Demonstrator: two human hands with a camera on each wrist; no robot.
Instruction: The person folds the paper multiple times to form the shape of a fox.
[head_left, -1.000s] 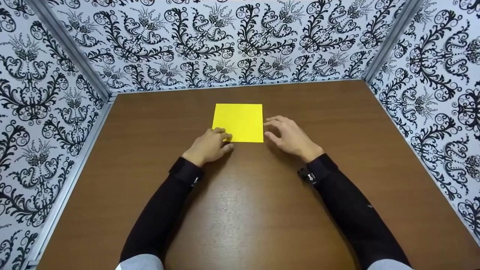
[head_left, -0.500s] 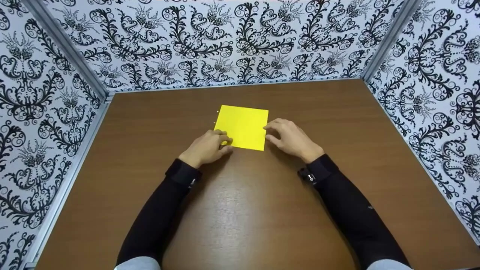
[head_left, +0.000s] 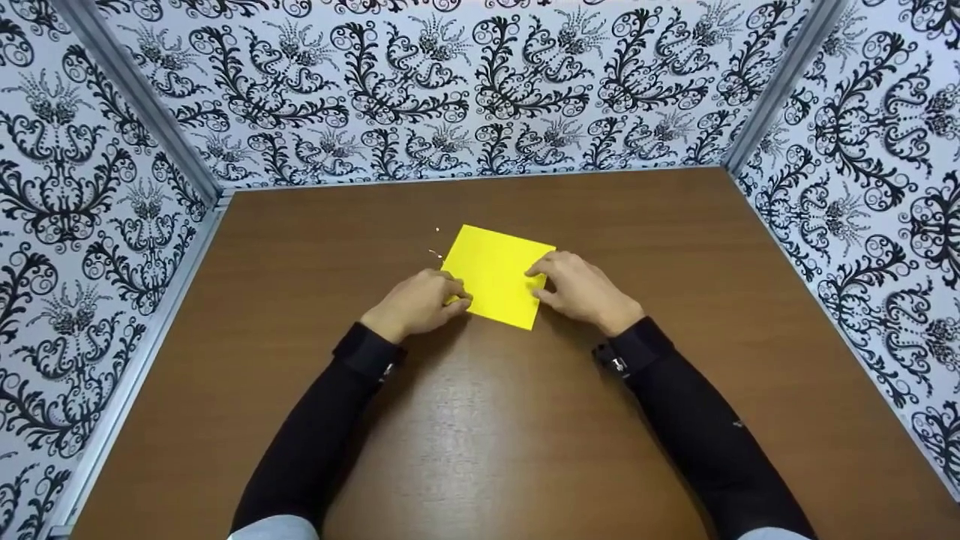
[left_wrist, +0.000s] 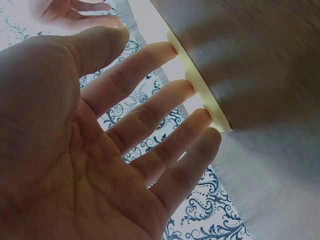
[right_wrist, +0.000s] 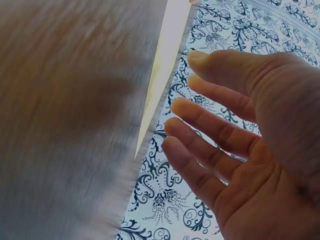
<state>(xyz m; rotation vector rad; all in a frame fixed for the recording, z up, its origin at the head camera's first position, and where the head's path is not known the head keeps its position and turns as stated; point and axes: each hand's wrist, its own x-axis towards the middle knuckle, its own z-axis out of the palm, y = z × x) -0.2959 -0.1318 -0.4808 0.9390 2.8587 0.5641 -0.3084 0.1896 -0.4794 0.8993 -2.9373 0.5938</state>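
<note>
A square yellow sheet of paper (head_left: pixel 496 277) lies turned askew on the brown table, between both hands. My left hand (head_left: pixel 421 301) is at its left corner; in the left wrist view the nearly straight fingertips of the left hand (left_wrist: pixel 135 115) touch the sheet, seen almost edge-on as a pale strip (left_wrist: pixel 202 90). Over the sheet's right edge reaches my right hand (head_left: pixel 581 289). From the right wrist, that hand (right_wrist: pixel 240 135) shows relaxed, slightly bent fingers with nothing between them, and they appear just above the paper (right_wrist: pixel 162 75).
Small white specks (head_left: pixel 436 253) lie on the wooden table (head_left: pixel 465 435) left of the sheet. White walls with black scroll patterns (head_left: pixel 480 82) stand at the back and both sides, joined by grey metal posts (head_left: pixel 784 86).
The yellow sheet has turned clockwise and slid nearer and rightward. My right hand, beside its edge before, now overlaps it. White specks have come into sight at the left.
</note>
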